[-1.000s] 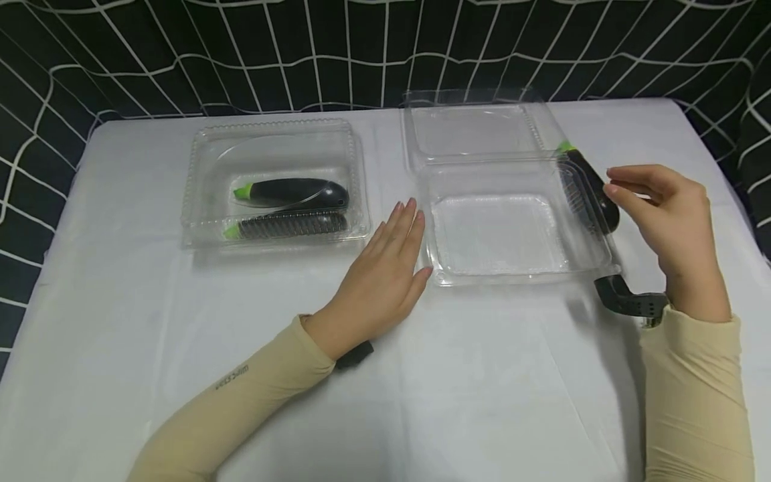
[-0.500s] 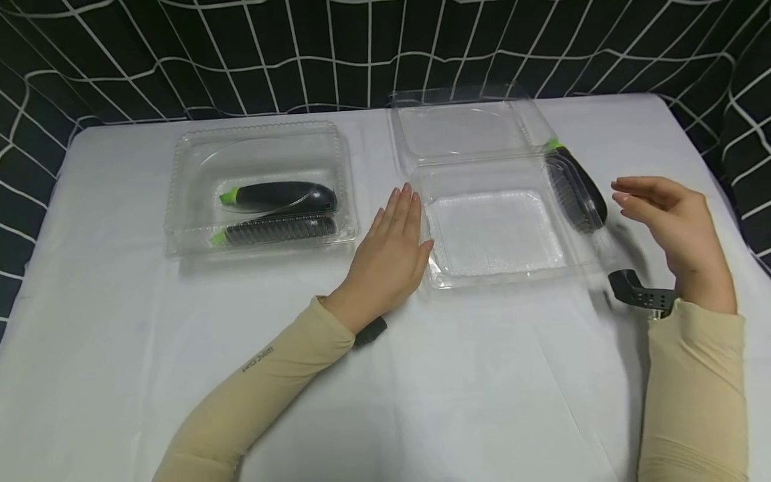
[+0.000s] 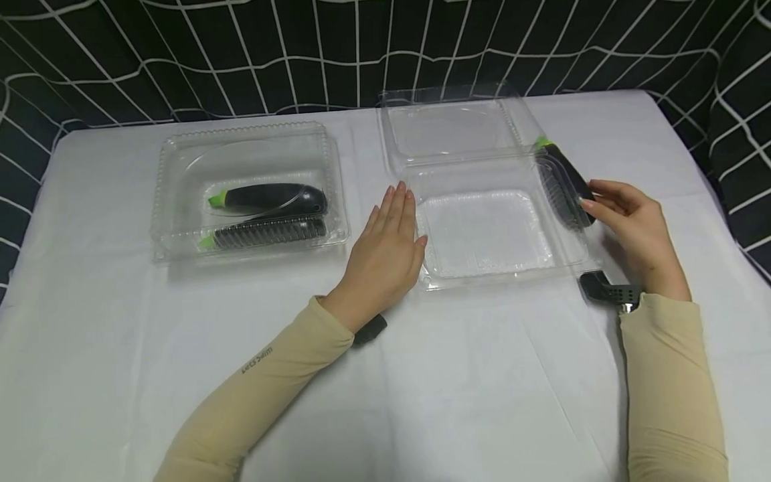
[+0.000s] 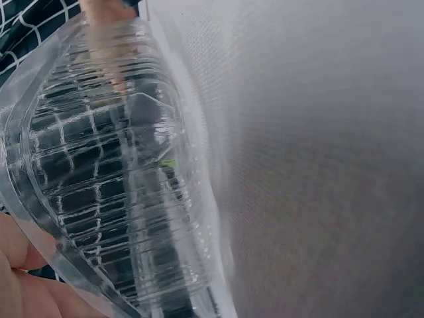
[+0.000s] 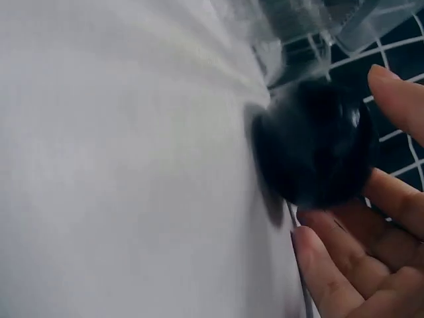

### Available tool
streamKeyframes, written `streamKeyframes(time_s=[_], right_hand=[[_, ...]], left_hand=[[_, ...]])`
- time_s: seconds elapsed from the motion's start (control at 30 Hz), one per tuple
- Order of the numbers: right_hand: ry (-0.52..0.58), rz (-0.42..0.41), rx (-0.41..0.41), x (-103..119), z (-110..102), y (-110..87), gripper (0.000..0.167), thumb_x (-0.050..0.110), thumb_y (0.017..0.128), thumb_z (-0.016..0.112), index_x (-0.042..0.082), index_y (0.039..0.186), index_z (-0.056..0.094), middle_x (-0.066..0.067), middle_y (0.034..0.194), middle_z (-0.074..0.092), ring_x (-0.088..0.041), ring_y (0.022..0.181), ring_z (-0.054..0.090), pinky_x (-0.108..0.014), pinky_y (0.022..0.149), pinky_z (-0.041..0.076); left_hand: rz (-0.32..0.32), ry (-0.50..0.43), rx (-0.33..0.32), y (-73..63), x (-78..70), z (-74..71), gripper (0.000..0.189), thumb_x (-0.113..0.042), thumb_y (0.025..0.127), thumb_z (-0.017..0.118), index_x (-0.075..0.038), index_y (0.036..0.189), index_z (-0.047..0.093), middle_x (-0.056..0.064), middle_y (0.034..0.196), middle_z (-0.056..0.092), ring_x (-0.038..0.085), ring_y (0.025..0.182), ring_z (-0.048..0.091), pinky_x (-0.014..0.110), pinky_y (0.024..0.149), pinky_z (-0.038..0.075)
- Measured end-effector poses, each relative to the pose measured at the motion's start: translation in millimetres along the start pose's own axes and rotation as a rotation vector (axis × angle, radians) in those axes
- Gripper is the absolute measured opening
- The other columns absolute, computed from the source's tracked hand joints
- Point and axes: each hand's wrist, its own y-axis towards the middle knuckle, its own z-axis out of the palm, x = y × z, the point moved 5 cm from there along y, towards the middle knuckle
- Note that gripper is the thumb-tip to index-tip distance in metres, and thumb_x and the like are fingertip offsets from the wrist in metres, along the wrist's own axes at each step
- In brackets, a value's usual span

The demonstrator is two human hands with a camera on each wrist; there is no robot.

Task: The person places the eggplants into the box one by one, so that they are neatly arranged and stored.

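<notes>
My left hand lies with straight fingers along the left side of an open clear plastic clamshell box; its fingers show beside the ribbed wall in the left wrist view. Right of that box lies a dark, glossy eggplant with a green stem end, partly seen through the clear wall. Around its rounded end my right hand spreads thumb and fingers. In the right wrist view the thumb stands apart from the eggplant, while the other fingers are close beneath it.
To the left, another clear box contains two dark eggplants with green ends. The open box's lid is folded back toward the far edge. Black fabric and a white net stand behind the white-covered table.
My right hand first drew slightly away from the eggplant, then came left to its rounded end. The left hand stays along the open box. The head view has shifted slightly.
</notes>
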Motion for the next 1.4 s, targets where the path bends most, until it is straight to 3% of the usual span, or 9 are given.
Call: streamKeyframes(time_s=[0.17, 0.33, 0.6, 0.93, 1.23, 1.4], right_hand=[[-0.022, 0.023, 0.0, -2, 8, 1.3, 0.058, 0.024, 0.089, 0.067, 0.014, 0.141, 0.045, 0.003, 0.132, 0.049, -0.006, 0.115, 0.046, -0.008, 0.087, 0.037], [0.003, -0.006, -0.006, -1, 13, 2.0, 0.06, 0.019, 0.087, 0.07, 0.011, 0.141, 0.045, -0.001, 0.128, 0.051, -0.006, 0.11, 0.049, -0.007, 0.083, 0.04], [-0.006, -0.003, -0.086, -3, 16, 2.6, 0.055, 0.02, 0.088, 0.067, 0.008, 0.138, 0.048, 0.001, 0.124, 0.054, -0.005, 0.106, 0.05, -0.008, 0.08, 0.041], [0.321, 0.026, -0.142, -8, 18, 4.2, 0.05, 0.009, 0.083, 0.072, 0.004, 0.13, 0.055, -0.002, 0.118, 0.058, -0.01, 0.107, 0.053, -0.011, 0.083, 0.043], [0.495, 0.043, -0.154, -9, 18, 3.9, 0.05, 0.008, 0.082, 0.074, 0.004, 0.129, 0.057, -0.005, 0.12, 0.059, -0.015, 0.114, 0.051, -0.013, 0.085, 0.044], [0.672, 0.008, -0.165, -7, 18, 4.0, 0.039, 0.003, 0.082, 0.072, 0.001, 0.12, 0.063, -0.007, 0.113, 0.062, -0.016, 0.105, 0.056, -0.014, 0.083, 0.047]], left_hand=[[0.008, 0.006, -0.037, -2.3, -0.4, -1.5, 0.057, -0.023, 0.101, 0.037, 0.013, 0.142, 0.024, 0.025, 0.152, 0.015, 0.033, 0.142, 0.014, 0.042, 0.114, 0.018], [0.004, 0.01, -0.052, -3.1, -0.1, -0.9, 0.057, -0.023, 0.101, 0.037, 0.014, 0.142, 0.025, 0.026, 0.152, 0.017, 0.033, 0.142, 0.014, 0.042, 0.114, 0.019], [0.01, -0.004, -0.055, -3.3, -0.4, 0.6, 0.057, -0.024, 0.101, 0.036, 0.014, 0.142, 0.024, 0.026, 0.152, 0.017, 0.033, 0.142, 0.013, 0.042, 0.114, 0.019], [0.006, -0.013, -0.043, -4.5, 0.3, -0.1, 0.058, -0.024, 0.101, 0.037, 0.013, 0.143, 0.023, 0.026, 0.152, 0.016, 0.033, 0.142, 0.012, 0.04, 0.114, 0.016], [0.012, -0.013, -0.039, -4.2, 0.2, 1.1, 0.058, -0.025, 0.101, 0.035, 0.013, 0.143, 0.022, 0.026, 0.152, 0.015, 0.033, 0.142, 0.011, 0.04, 0.115, 0.015], [0.005, -0.006, -0.018, -3.5, 0.3, 2.3, 0.059, -0.027, 0.102, 0.033, 0.012, 0.144, 0.021, 0.025, 0.153, 0.013, 0.032, 0.143, 0.009, 0.04, 0.115, 0.014]])
